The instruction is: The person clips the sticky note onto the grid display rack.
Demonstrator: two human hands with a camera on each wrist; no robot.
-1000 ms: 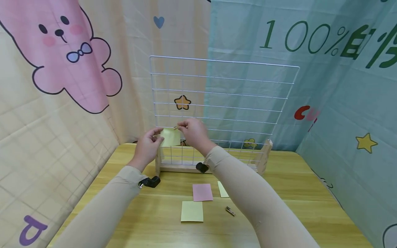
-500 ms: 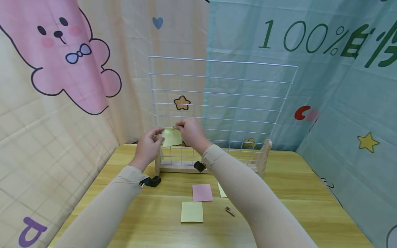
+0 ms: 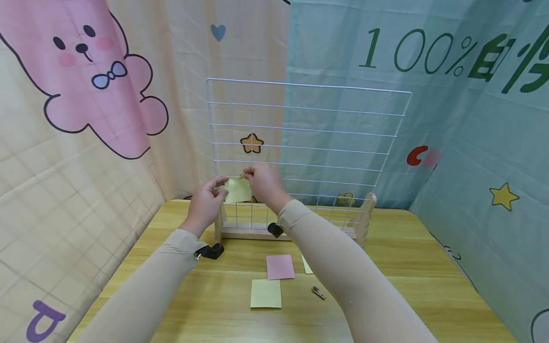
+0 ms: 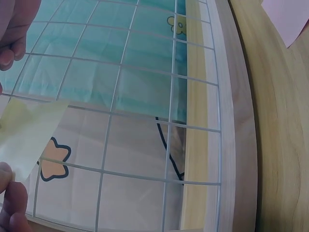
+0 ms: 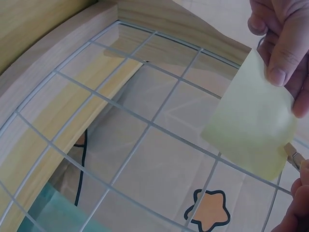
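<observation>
A yellow sticky note (image 3: 237,190) stands against the lower left of a white wire grid (image 3: 309,131). My left hand (image 3: 206,202) pinches the note's left edge between thumb and fingers. With my right hand (image 3: 267,185) I pinch a small wooden clothespin (image 5: 293,155), whose tip is at the note's upper right corner. In the right wrist view the note (image 5: 251,118) lies over the grid wires, slightly curved. The left wrist view shows the note (image 4: 29,137) with left fingertips at its lower edge.
On the table (image 3: 201,305) lie a pink sticky note (image 3: 280,267), a yellow note (image 3: 266,293) and another clothespin (image 3: 318,292). A pale note (image 3: 307,265) is partly hidden by the right sleeve. The grid stands in a wooden base (image 3: 249,233) before printed curtains.
The note, with the left fingers on it, has shifted slightly right. My right hand has moved a little left, still pinching the clothespin at the note's corner.
</observation>
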